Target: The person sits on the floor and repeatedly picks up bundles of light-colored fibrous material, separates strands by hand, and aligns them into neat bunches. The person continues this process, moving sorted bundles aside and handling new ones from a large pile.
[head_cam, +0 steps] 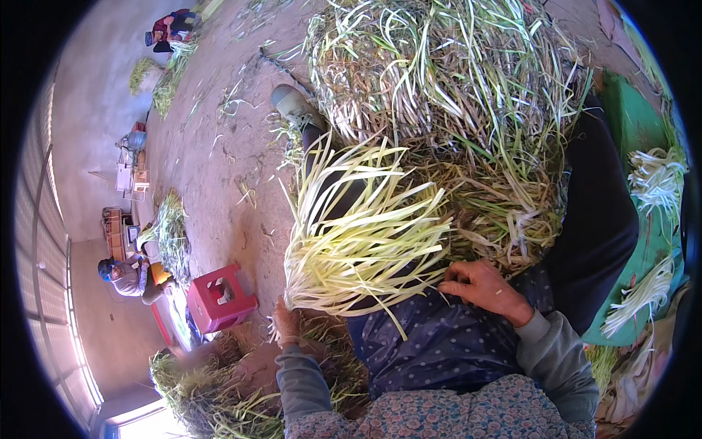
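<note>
My left hand (287,324) is closed around the pale base of a bunch of yellowish leafy stalks (367,236), which look like blanched chives. Their long leaves fan out across my lap and leg. At the leaf tips, my right hand (482,285) has its thumb and forefinger close together; whether a leaf is pinched between them I cannot tell. Beneath that hand lies a dark blue dotted apron (439,335). A large heap of green and white stalks (433,71) rises in front of me, with drier, tangled leaves (499,214) nearer my lap.
A red plastic stool (219,299) stands at the left, near more stalks (203,384). At the right, white stalk bunches (641,302) rest on a green surface (630,115). One person (129,277) sits at the far left; another (167,30) is at the upper left beside greens.
</note>
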Motion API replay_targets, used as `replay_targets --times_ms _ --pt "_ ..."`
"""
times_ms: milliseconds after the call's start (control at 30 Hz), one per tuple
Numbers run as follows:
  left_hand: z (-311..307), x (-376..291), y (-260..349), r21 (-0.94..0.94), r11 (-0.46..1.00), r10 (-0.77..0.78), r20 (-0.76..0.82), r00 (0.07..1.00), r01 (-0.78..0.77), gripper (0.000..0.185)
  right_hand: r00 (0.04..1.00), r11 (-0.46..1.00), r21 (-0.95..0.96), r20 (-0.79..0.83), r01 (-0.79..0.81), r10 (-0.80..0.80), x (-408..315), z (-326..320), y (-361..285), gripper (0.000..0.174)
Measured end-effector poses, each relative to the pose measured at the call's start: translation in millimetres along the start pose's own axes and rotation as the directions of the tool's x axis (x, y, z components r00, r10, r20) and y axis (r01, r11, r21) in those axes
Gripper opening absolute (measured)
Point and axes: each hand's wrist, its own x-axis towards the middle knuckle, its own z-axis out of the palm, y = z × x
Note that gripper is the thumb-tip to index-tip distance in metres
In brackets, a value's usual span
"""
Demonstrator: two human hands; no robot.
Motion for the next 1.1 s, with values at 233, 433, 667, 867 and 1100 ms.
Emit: replay_targets --times_ms 233,433,667,867,1100 --pt "-5.2 -0.9 15.6 0.116 0.989 -0.106 0.122 0.987 0.092 0.034 0.997 0.937 0.34 0.027 -0.079 0.074 2.8 9.5 6.6 0.021" --pt "11.2 -6.7 13.2 -0.016 0.998 -0.055 0.052 0.997 0.056 0.021 0.844 0.608 0.768 -0.451 0.201 0.291 3.0 -20.0 16.0 0.023" --pt "30.6 -10.9 2.1 -0.102 0.992 -0.063 0.058 0.996 0.068 0.027 0.92 0.958 0.212 -0.379 0.19 -0.099 19.8 9.1 -4.3 0.011" --pt "29.9 -6.6 22.9 -0.127 0.992 -0.009 0.102 0.995 0.022 0.03 0.963 0.985 0.006 -0.211 0.173 -0.167 48.7 17.7 -11.7 0.02" --pt "28.5 -8.7 15.0 -0.105 0.994 -0.027 0.129 0.991 0.041 0.034 1.0 0.895 0.446 0.004 -0.024 0.025 56.3 28.1 -12.9 0.019"
